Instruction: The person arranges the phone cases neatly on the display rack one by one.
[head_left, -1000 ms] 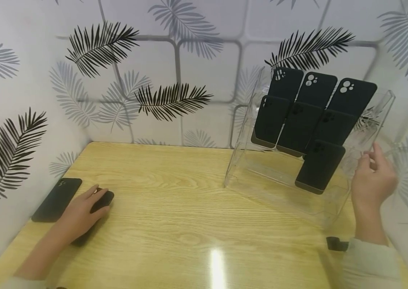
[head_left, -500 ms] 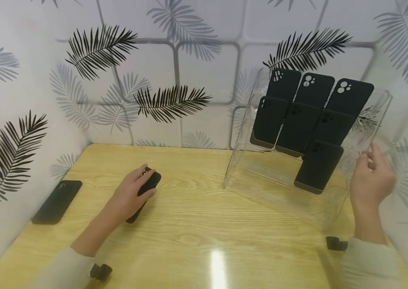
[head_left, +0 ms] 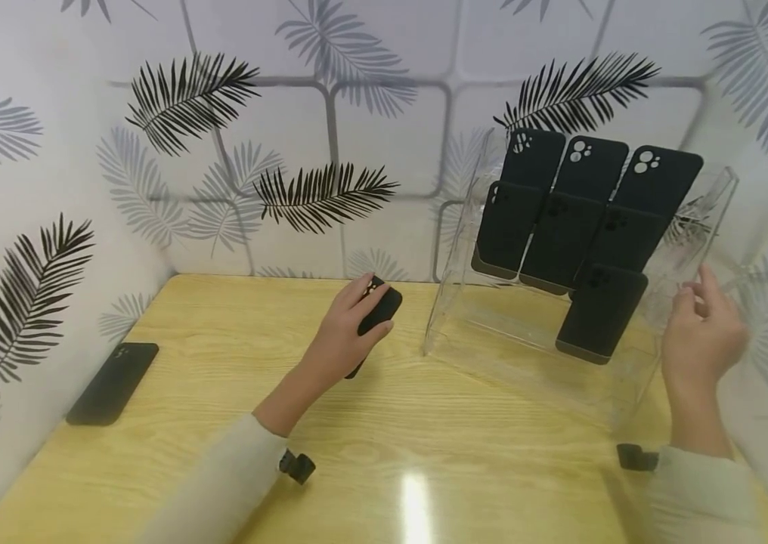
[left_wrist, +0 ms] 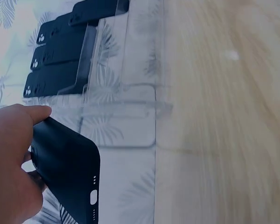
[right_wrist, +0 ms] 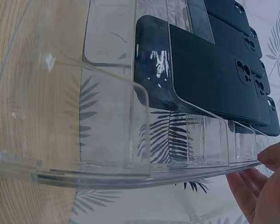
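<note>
My left hand grips a black phone case by its long sides, left of a clear tiered acrylic stand. In the left wrist view the case is tilted, and port cutouts show along its bottom edge. At the stand's right side, my right hand holds the clear side panel between thumb and fingers, as the right wrist view also shows. Three black cases lean in the stand's top tier, three in the middle, and a single case stands lower at the right.
Another black phone case lies on the wooden table near the left wall. The leaf-patterned wall rises behind the table. Black wrist-worn pieces jut out from both sleeves.
The left hand has carried its phone case from the table's left side rightward and away from me, closer to the stand. The right hand stays at the stand's side.
</note>
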Demonstrator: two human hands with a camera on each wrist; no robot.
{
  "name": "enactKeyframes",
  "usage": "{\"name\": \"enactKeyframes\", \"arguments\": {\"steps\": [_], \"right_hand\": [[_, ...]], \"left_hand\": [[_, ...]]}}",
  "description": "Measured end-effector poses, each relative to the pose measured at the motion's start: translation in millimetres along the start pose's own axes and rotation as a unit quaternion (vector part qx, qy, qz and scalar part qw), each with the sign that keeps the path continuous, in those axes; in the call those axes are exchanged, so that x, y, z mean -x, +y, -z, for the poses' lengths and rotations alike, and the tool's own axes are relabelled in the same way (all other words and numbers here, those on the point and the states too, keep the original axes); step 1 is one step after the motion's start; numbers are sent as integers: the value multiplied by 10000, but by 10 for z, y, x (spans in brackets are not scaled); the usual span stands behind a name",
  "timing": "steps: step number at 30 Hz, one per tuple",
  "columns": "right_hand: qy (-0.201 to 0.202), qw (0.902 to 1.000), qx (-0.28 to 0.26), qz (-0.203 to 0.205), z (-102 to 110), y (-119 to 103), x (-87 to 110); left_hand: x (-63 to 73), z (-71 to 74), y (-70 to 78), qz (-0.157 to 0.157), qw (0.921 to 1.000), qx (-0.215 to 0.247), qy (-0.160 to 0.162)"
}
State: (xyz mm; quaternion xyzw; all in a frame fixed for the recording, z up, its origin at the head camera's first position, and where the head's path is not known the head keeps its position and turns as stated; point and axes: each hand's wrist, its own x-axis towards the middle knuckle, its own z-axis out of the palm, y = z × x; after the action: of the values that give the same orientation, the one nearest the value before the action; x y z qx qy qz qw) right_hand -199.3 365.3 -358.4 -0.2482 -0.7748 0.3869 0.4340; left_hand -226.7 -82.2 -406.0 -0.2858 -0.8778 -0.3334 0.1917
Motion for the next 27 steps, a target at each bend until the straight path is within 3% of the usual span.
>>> {"name": "enactKeyframes", "arguments": {"steps": [11, 15, 20, 27], "right_hand": [[-13, 10000, 13, -21, -14, -15, 5], [-21, 10000, -15, -46, -7, -34, 3], [-67, 10000, -51, -46, -23, -35, 3], [70, 9999, -120, -4, -31, 32, -23]], "left_hand": [[-624, -532, 455, -275, 9937, 860, 666], [-829, -717, 624, -386, 9905, 1091, 748], [-1022, -936, 814, -419, 9886, 1206, 792], [-1283, -1218, 999, -316, 9843, 1336, 1106]]}}
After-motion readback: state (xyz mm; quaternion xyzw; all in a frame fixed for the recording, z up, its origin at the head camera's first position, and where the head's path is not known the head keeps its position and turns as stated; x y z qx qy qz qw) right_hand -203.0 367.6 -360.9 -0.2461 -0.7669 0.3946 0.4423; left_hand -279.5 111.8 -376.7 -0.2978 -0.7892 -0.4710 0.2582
